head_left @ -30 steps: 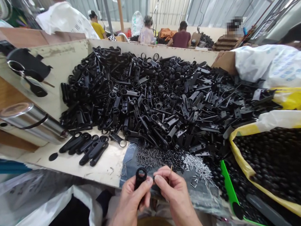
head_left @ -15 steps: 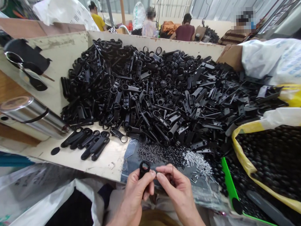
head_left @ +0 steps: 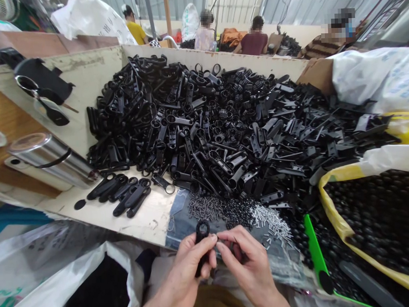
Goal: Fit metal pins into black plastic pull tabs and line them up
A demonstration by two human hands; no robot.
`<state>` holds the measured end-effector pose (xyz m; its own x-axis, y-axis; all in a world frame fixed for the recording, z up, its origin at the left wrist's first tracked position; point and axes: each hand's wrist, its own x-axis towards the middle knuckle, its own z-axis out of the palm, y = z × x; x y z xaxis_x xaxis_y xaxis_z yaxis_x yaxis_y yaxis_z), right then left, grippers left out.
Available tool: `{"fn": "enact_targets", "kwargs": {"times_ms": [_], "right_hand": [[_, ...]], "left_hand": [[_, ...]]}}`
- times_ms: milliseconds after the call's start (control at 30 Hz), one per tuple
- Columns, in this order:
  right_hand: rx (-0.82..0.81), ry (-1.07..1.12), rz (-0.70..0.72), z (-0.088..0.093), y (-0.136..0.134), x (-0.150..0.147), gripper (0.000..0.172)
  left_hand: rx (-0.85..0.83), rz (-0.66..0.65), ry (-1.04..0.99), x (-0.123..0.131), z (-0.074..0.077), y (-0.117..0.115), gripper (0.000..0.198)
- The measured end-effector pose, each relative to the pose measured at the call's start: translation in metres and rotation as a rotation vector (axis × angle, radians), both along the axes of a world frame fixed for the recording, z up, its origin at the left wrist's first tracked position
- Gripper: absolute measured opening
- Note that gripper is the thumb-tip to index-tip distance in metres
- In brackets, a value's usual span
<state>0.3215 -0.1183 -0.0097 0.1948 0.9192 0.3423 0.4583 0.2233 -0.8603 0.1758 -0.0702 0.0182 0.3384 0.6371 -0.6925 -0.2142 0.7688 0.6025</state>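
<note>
My left hand (head_left: 191, 263) is closed around a black plastic handle with a ring end (head_left: 202, 228). The ring stands up above the fingers, while much of the handle is hidden by them. Close beside it, my right hand (head_left: 248, 259) is closed in a pinch, its fingertips at my left thumb tip. Whatever lies between those fingertips is too small to make out. Just beyond both hands, a denim cloth (head_left: 179, 212) carries small dark screws (head_left: 206, 207), black round bits (head_left: 238, 215) and silver pins (head_left: 272, 220).
A large heap of black plastic parts (head_left: 190, 122) fills the walled bench. Several similar handles (head_left: 134, 198) lie at left near a steel flask (head_left: 53, 156). On the right are a green strip (head_left: 315, 248) and a yellow-edged bag (head_left: 332, 211) of black balls. Other people sit behind.
The view has shifted slightly, and both hands appear a little further right. My left hand keeps the handle, and my right fingertips stay close to the left thumb.
</note>
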Motion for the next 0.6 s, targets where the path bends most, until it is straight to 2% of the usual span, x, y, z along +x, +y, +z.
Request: {"fn": "enact_targets", "kwargs": {"times_ms": [133,267,467,600], "right_hand": [[0.057,-0.089,0.007,-0.002,0.001,0.004,0.011],[0.036,-0.043,-0.04,0.0,0.003,0.006,0.008],[0.089,-0.18,0.114,0.004,0.007,0.006,0.01],[0.115,-0.257,0.149,0.003,0.012,0.003,0.012]], "left_hand": [[-0.01,-0.023,-0.035,-0.003,-0.002,-0.001,0.04],[-0.036,-0.1,-0.149,-0.013,0.002,0.0,0.032],[0.021,-0.137,-0.18,-0.024,0.006,-0.002,0.034],[0.028,-0.14,-0.086,-0.027,-0.001,-0.007,0.04]]}}
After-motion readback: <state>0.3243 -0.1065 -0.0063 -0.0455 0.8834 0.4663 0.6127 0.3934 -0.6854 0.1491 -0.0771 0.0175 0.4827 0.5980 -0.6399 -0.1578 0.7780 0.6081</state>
